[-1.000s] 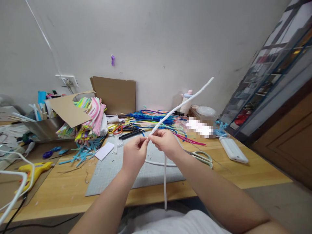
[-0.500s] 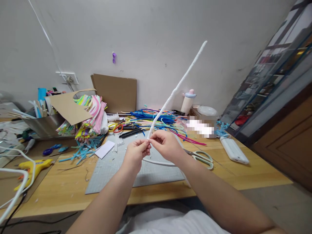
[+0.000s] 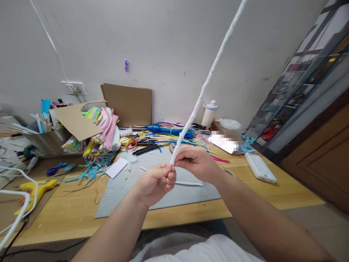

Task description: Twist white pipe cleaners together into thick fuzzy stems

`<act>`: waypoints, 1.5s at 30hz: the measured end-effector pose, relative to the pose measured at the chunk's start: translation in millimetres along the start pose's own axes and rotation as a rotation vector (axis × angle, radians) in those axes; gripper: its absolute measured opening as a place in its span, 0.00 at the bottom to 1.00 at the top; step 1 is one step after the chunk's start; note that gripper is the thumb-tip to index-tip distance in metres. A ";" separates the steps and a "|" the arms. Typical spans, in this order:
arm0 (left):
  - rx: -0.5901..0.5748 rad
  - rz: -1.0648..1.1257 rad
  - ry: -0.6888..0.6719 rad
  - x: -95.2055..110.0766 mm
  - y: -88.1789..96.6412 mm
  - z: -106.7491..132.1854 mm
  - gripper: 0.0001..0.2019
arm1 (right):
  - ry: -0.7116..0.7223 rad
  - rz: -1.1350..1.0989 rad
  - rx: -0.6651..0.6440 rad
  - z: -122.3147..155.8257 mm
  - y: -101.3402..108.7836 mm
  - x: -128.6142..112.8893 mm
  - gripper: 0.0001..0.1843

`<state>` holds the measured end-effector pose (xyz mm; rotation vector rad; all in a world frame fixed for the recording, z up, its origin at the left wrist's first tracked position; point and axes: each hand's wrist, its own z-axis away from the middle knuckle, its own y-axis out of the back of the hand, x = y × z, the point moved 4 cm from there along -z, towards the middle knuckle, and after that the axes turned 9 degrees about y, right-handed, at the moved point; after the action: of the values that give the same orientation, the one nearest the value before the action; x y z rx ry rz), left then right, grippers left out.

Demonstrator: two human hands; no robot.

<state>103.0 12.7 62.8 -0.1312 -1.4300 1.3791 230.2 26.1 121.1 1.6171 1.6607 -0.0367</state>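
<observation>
A long white pipe cleaner (image 3: pixel 207 80) rises steeply from my hands toward the top of the view and runs out of frame. My left hand (image 3: pixel 155 183) is closed in a pinch on its lower end. My right hand (image 3: pixel 196 162) sits just beside it, fingers closed on the same stem a little higher. Both hands hover above a grey cutting mat (image 3: pixel 122 189) on the wooden table (image 3: pixel 68 214). Another white pipe cleaner (image 3: pixel 188 183) lies flat on the mat below my hands.
Heaps of coloured pipe cleaners (image 3: pixel 103 134) and blue ones (image 3: pixel 166 130) crowd the back of the table. A yellow glue gun (image 3: pixel 35 187) lies at left, a white power bank (image 3: pixel 260 167) at right, cardboard (image 3: pixel 128 105) against the wall, a bottle (image 3: pixel 209 112) behind.
The white pipe cleaner has swung from a shallow slant to nearly upright. Both hands have dropped slightly and drawn closer together; the hanging lower tail is no longer visible.
</observation>
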 end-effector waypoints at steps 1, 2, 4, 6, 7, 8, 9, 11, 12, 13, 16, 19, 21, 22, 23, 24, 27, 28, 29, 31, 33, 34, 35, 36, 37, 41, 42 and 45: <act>-0.027 0.004 0.035 -1.9 -2.3 0.7 0.08 | 0.020 -0.018 -0.011 0.5 0.4 0.6 0.04; -0.050 0.002 0.070 -3.8 -4.3 1.2 0.08 | 0.037 -0.030 -0.027 1.2 0.6 1.4 0.04; -0.084 -0.025 0.128 -7.0 -7.2 1.5 0.08 | 0.056 -0.060 -0.069 2.8 0.7 3.8 0.04; -0.093 -0.073 0.152 -9.2 -8.4 1.5 0.09 | 0.070 -0.103 -0.114 4.6 0.4 5.5 0.05; -0.086 -0.102 0.147 -9.6 -8.4 1.6 0.10 | 0.083 -0.116 -0.126 5.4 0.6 5.5 0.05; -0.071 -0.133 0.130 -9.7 -8.3 1.9 0.10 | 0.096 -0.113 -0.120 6.3 1.3 5.0 0.05; -0.049 -0.164 0.103 -9.3 -8.2 2.5 0.11 | 0.105 -0.093 -0.093 7.3 2.6 4.0 0.05; 0.006 -0.225 0.034 -8.1 -8.7 4.7 0.12 | 0.094 -0.019 -0.006 10.1 5.6 0.8 0.05; 0.035 -0.257 -0.005 -7.2 -9.4 6.1 0.12 | 0.068 0.021 0.029 12.2 6.2 -1.4 0.05; 0.066 -0.288 -0.044 -6.3 -10.1 7.7 0.13 | 0.034 0.054 0.047 14.8 5.9 -4.2 0.05; 0.160 -0.388 -0.149 -3.5 -12.3 11.2 0.14 | -0.079 0.098 0.043 23.9 1.0 -14.4 0.05; 0.233 -0.481 -0.220 -1.0 -13.2 11.9 0.15 | -0.171 0.077 0.077 32.8 -3.8 -21.5 0.06; 0.279 -0.551 -0.257 0.5 -13.5 11.4 0.15 | -0.237 0.053 0.099 37.6 -7.7 -19.8 0.06; 0.308 -0.591 -0.272 1.3 -13.4 11.2 0.15 | -0.273 0.030 0.115 39.8 -9.8 -17.0 0.07; 0.341 -0.631 -0.288 2.0 -13.1 11.2 0.15 | -0.311 -0.005 0.144 41.8 -11.9 -13.5 0.07; 0.378 -0.669 -0.302 2.7 -12.7 11.3 0.15 | -0.354 -0.057 0.178 43.9 -14.1 -9.3 0.07; 0.456 -0.749 -0.323 3.6 -10.2 11.3 0.13 | -0.473 -0.304 0.268 48.3 -23.0 2.0 0.07; 0.459 -0.762 -0.317 3.3 -9.0 10.6 0.13 | -0.494 -0.388 0.282 48.8 -26.3 4.4 0.07; 0.453 -0.766 -0.306 2.8 -7.6 9.5 0.13 | -0.502 -0.453 0.292 48.8 -29.0 6.3 0.07; 0.435 -0.758 -0.272 1.5 -3.8 6.6 0.13 | -0.491 -0.510 0.301 48.4 -32.0 9.8 0.07; 0.436 -0.741 -0.258 1.2 1.2 3.7 0.13 | -0.491 -0.457 0.264 48.9 -32.9 13.8 0.07; 0.438 -0.739 -0.267 1.7 3.6 2.4 0.13 | -0.499 -0.384 0.227 49.7 -32.4 15.3 0.08; 0.443 -0.740 -0.284 2.6 5.9 1.3 0.13 | -0.504 -0.282 0.170 50.5 -31.3 15.5 0.10; 0.449 -0.744 -0.303 3.4 8.1 0.4 0.13 | -0.498 -0.158 0.101 50.9 -29.5 13.8 0.12; 0.460 -0.748 -0.322 4.2 10.4 -0.2 0.12 | -0.470 -0.023 0.033 50.6 -26.7 9.7 0.15; 0.531 -0.801 -0.356 3.7 19.0 0.1 0.12 | -0.069 0.468 -0.081 38.1 -10.9 -28.5 0.18; 0.551 -0.845 -0.378 3.1 19.9 1.2 0.11 | 0.028 0.583 -0.076 34.0 -7.3 -37.3 0.14; 0.635 -1.081 -0.516 1.6 18.2 7.4 0.10 | 0.085 0.786 -0.192 23.9 -5.3 -39.6 0.09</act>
<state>86.7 15.0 51.9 1.2977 -1.0636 0.8647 232.4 -20.3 123.8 2.0218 0.9494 0.5736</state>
